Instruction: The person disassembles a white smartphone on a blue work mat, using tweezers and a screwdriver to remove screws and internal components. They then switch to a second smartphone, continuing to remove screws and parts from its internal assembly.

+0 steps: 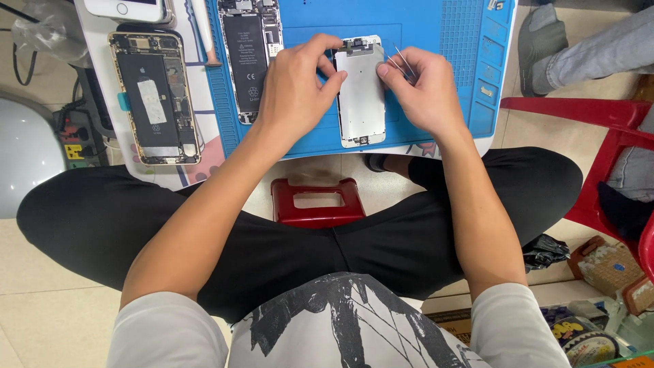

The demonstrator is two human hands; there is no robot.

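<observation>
So the phone screen panel (361,92) lies back-side up on the blue mat (436,34) on the counter, long axis running away from the person, camera end farthest. It sits between both hands: left hand (296,85) pinches its upper left edge, right hand (422,92) grips tweezers (403,63) at its right edge.

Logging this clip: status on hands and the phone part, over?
Left hand pinching screen panel at top edge. Right hand holds tweezers, thumb on panel. Panel face-down on blue mat. Nothing obstructing.
</observation>
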